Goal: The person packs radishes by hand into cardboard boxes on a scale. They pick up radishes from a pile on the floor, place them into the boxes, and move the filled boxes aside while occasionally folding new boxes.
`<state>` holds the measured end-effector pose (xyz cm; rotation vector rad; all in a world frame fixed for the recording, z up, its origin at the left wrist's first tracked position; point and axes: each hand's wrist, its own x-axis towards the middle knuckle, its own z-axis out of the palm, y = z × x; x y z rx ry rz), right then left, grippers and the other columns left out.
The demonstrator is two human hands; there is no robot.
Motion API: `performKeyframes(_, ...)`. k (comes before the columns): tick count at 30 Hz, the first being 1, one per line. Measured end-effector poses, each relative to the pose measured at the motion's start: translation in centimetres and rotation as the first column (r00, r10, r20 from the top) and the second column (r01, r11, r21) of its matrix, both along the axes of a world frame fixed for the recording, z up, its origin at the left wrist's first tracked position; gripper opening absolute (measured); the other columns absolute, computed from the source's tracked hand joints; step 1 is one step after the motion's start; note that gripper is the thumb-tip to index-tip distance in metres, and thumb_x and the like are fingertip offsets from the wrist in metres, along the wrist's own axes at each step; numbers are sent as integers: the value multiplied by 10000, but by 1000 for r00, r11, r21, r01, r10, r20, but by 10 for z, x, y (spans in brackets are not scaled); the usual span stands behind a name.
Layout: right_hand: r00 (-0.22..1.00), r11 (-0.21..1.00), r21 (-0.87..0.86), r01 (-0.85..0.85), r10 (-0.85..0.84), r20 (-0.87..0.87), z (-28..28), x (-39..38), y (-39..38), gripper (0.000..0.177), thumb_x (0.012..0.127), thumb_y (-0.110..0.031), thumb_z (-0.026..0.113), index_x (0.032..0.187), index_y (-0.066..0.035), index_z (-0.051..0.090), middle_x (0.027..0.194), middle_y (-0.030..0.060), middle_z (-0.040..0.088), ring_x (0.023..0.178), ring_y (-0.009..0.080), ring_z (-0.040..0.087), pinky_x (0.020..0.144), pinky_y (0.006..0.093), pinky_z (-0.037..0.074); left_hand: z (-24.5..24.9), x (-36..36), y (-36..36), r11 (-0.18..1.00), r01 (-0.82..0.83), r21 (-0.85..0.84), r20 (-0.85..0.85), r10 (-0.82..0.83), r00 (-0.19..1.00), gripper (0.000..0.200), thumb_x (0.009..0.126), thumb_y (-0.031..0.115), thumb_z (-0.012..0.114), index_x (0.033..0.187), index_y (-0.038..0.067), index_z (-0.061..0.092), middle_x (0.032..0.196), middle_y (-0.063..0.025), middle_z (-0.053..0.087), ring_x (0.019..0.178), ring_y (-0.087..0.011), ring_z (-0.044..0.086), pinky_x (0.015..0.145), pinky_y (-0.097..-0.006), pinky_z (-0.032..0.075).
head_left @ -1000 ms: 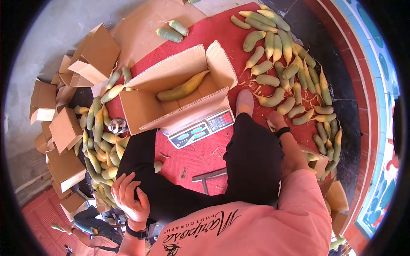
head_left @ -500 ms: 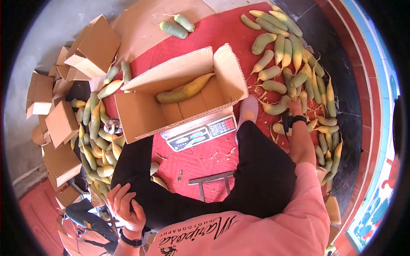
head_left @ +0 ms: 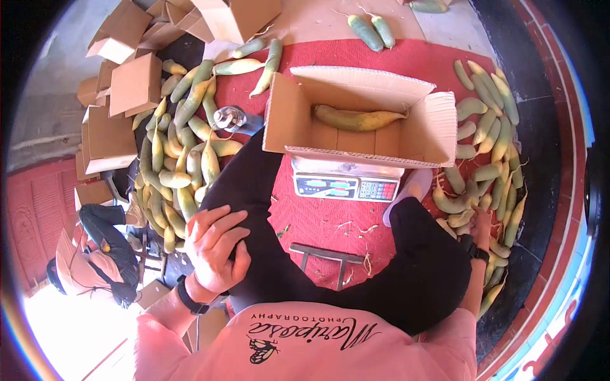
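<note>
My left hand [head_left: 218,246] rests on my left knee with its fingers loosely spread, holding nothing. My right hand [head_left: 481,223] reaches down beside my right knee into a pile of long green radishes [head_left: 499,143]. Its fingers touch the radishes near a curved one [head_left: 448,200], but whether they grip one is hidden. In front of me an open cardboard box [head_left: 356,150] sits on a digital scale [head_left: 346,185]. Inside the box lies one large yellow-green radish [head_left: 359,119].
More radishes [head_left: 184,171] are heaped at the left, near a clear bottle [head_left: 230,119]. Empty cartons [head_left: 135,82] stack behind them. Two radishes [head_left: 372,32] lie beyond the box. A small stool [head_left: 326,253] stands between my legs. Another person [head_left: 95,267] is at the lower left.
My view has swung left, so the box, scale and piles appear farther right. My right hand has drawn slightly back toward me among the radishes. My left hand stays on my knee.
</note>
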<state>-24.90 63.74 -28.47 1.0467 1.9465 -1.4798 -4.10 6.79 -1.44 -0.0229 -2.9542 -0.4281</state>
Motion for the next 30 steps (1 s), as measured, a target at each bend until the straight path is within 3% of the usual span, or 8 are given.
performKeyframes(2,981,981,-181,74,-105,-166,30,14,-8,203,931,-176,461,1011,-32,578,560,-62,292,448,48,261,424,206,224,0,3,-1,1000,-2,4,-7,2,1000,139,643,69,550,769,46,605,967,-100,647,947,-309,571,844,-425,414)
performKeyframes(6,941,941,-280,192,-258,-221,119,9,-43,190,928,-163,473,1026,-31,569,562,-76,290,440,51,249,421,216,218,-1,8,-4,999,21,33,-49,-19,999,154,631,50,560,778,46,606,975,-96,648,959,-302,572,851,-416,411)
performKeyframes(12,767,972,-9,-234,179,-616,302,20,-181,176,935,-205,513,977,-47,579,596,-97,411,474,-5,304,418,170,209,-6,20,-9,998,12,69,-90,-6,996,158,654,62,608,811,72,620,1004,-58,639,997,-264,570,859,-405,409)
performKeyframes(14,694,869,-139,-475,273,-666,332,14,-190,166,937,-191,500,978,-53,583,591,-102,388,478,-10,287,426,179,195,-6,22,-10,991,17,133,-139,2,990,151,637,26,576,784,50,607,976,-83,651,977,-291,577,862,-413,408)
performKeyframes(17,705,861,-74,-504,360,-611,353,0,-239,161,932,-152,483,977,-33,580,594,-107,357,489,-8,275,447,178,173,-8,28,-13,987,14,158,-170,13,985,151,640,19,577,785,51,605,973,-80,652,980,-287,579,861,-415,411)
performKeyframes(23,382,521,120,-845,746,-545,318,-50,-341,137,902,-135,517,884,-56,627,646,-79,475,520,-1,356,448,169,259,-12,40,-24,980,17,198,-198,23,980,152,646,12,575,788,57,605,989,-76,650,992,-280,580,870,-417,415)
performKeyframes(28,-29,237,435,-869,852,-523,283,-52,-391,141,864,-102,515,843,-8,618,753,-1,580,685,77,507,635,229,412,-14,44,-32,974,9,228,-201,38,979,158,645,11,576,792,62,606,992,-72,650,994,-276,582,873,-423,418)
performKeyframes(30,-1,198,401,-895,896,-444,279,-49,-399,158,860,-97,505,840,17,613,795,41,603,784,117,544,740,261,428,-15,44,-34,974,17,228,-218,34,975,162,644,12,577,794,63,608,990,-71,650,991,-275,583,864,-426,424)
